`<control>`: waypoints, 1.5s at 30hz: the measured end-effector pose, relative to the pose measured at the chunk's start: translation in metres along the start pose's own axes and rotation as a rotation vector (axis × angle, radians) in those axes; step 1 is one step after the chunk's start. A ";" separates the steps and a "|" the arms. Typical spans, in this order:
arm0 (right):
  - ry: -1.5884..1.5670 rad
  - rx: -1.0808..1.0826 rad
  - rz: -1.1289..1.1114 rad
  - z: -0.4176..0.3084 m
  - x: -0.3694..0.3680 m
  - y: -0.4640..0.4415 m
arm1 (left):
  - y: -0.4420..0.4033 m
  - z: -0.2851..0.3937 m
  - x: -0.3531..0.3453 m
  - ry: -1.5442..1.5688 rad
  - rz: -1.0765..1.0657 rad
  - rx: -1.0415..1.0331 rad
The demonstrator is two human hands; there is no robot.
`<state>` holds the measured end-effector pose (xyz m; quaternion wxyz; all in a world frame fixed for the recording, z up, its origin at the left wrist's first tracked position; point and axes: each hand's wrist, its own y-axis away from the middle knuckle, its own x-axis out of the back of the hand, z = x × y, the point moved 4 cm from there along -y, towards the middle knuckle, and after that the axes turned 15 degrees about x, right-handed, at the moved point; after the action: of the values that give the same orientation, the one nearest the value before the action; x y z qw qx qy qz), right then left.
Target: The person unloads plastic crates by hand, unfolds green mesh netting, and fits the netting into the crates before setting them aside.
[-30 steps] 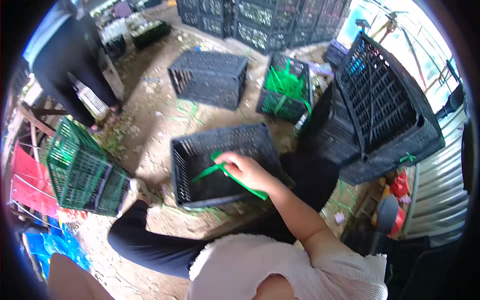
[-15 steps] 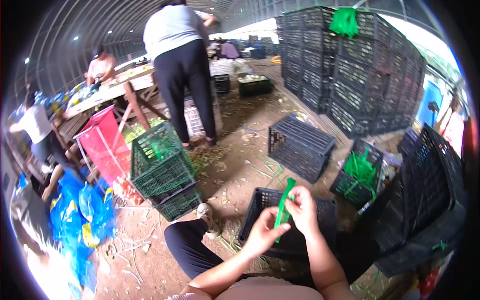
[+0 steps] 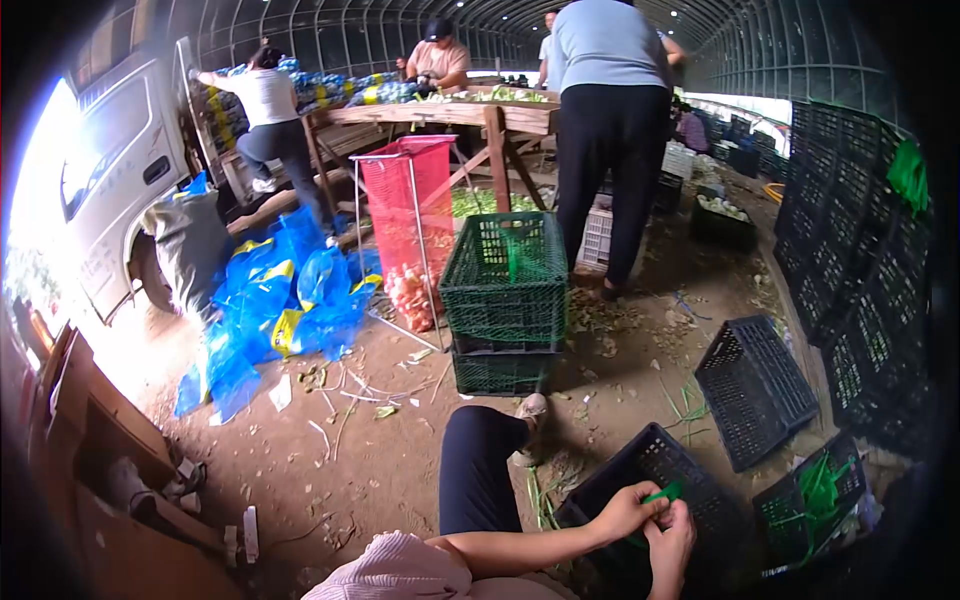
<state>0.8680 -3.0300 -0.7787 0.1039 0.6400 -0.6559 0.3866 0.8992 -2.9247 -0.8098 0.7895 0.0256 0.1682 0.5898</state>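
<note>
Together, the bare left hand and the bare right hand met above an open black plastic crate with slotted walls, fingertips of both pinched around a narrow bright-green plastic strip. Part of the strip poked out just above the fingers; much of the rest was hidden behind them. To the right of the crate sat a smaller black crate holding a tangled heap of green strips, and beyond it lay another black slatted crate. Past the person's shoe rose a stack of dark-green mesh-sided crates. Left of that stack, a red mesh bag hung in a metal frame, with crumpled blue plastic bags on the ground nearby. A co-worker in black trousers stood beside a long wooden table
</note>
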 end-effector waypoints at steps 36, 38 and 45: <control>-0.262 0.205 0.349 0.025 0.003 0.004 | -0.006 -0.027 -0.009 0.605 -0.309 0.315; -0.446 0.097 0.463 0.033 -0.001 0.010 | -0.005 -0.022 -0.009 0.689 -0.287 0.403; -1.027 -0.327 0.881 0.044 0.003 0.019 | -0.046 -0.006 0.047 1.141 -0.345 0.433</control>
<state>0.8659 -3.0628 -0.8135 -0.2908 0.3923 -0.8704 -0.0627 0.9512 -2.8952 -0.8375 0.6360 -0.1611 0.6799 0.3275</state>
